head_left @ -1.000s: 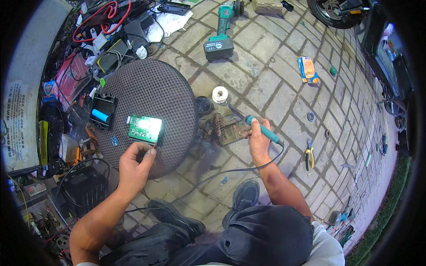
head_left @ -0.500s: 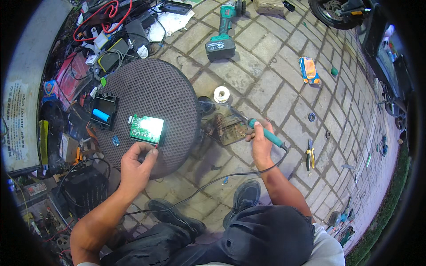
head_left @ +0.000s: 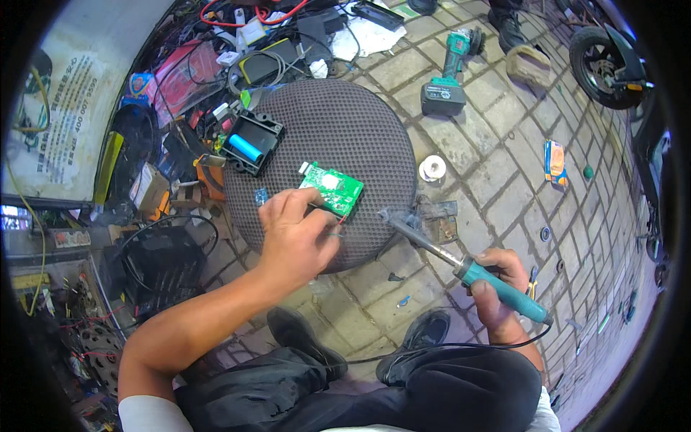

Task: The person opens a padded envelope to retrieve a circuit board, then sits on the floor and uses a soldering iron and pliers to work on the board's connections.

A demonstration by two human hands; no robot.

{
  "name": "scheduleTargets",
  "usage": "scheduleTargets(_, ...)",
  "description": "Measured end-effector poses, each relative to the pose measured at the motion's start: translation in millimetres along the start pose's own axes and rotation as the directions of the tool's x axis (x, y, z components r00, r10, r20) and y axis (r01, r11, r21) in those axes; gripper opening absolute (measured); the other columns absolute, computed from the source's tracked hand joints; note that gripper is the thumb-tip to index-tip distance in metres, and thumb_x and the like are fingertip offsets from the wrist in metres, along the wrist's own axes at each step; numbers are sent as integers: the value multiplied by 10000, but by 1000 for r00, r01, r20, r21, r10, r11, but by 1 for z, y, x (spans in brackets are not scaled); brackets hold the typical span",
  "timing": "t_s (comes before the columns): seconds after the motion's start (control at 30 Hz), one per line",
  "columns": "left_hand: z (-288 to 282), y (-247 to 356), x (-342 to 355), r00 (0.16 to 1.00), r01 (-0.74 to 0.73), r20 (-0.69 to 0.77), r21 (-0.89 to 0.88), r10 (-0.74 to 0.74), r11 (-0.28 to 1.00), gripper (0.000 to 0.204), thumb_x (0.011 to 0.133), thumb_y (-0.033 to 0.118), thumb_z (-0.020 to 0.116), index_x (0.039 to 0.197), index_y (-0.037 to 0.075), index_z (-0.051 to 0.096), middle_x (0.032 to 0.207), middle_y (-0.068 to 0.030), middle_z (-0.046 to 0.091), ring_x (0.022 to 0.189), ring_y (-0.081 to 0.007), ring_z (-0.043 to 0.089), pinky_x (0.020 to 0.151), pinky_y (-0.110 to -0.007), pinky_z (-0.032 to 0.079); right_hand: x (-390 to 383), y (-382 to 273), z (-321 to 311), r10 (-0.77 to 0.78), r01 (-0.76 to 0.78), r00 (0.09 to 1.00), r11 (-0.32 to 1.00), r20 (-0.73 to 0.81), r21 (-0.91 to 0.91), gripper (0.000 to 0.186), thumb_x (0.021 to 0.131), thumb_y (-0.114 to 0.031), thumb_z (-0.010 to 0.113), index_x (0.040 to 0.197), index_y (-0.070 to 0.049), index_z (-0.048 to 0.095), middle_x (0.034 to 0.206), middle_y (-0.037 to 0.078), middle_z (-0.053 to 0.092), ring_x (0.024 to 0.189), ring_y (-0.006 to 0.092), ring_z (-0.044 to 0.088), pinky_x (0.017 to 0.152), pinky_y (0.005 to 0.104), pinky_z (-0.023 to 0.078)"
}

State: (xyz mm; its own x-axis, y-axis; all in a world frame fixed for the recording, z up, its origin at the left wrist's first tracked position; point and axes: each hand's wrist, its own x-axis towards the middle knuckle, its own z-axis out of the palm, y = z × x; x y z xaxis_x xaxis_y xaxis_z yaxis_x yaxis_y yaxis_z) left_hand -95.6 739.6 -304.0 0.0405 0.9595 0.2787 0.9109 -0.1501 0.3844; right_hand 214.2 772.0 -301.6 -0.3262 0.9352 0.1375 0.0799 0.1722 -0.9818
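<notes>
While my right hand grips the teal-handled soldering iron, my left hand curls at the green circuit board on the round stool; whether it pinches anything, I cannot tell.

Left fingers at circuit board, right fingers around soldering iron

Head view: looking from the person's head, the left of two side-by-side fisheyes
Facing: pointing steeply downward, the round meshed top sitting near centre
Nearness: viewing left hand and right hand close up, the motorbike wheel farther off
Lower edge: catching trousers
Rim: bending the paving lines
</notes>
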Motion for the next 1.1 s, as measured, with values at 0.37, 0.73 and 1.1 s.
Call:
scheduleTargets(0.37,14,-18,-5,999,-33,5,-302,36,953,183,633,58,675,800,36,603,1115,-114,563,1145,-333,489,1032,-471,343,45,-43,21,-31,104,945,973,327,-207,295,747,-154,718,972,1,607,815,124,662,676,177,627,600,280,487)
scheduleTargets(0.73,27,-24,-8,998,-38,-65,-377,14,926,190,623,51,663,793,37,580,1087,-113,554,1108,-322,502,1008,-467,354,34,-31,32,84,-67,987,990,139,-123,279,791,-184,699,979,-13,582,807,79,633,681,118,564,611,257,438)
scheduleTargets(1.1,29,-25,-7,997,-40,-83,-377,10,925,185,626,51,672,781,40,572,1075,-112,552,1092,-317,508,1002,-466,357,39,-25,40,-37,77,974,982,223,-174,274,758,-139,700,971,-8,587,718,85,614,594,146,556,538,264,421)
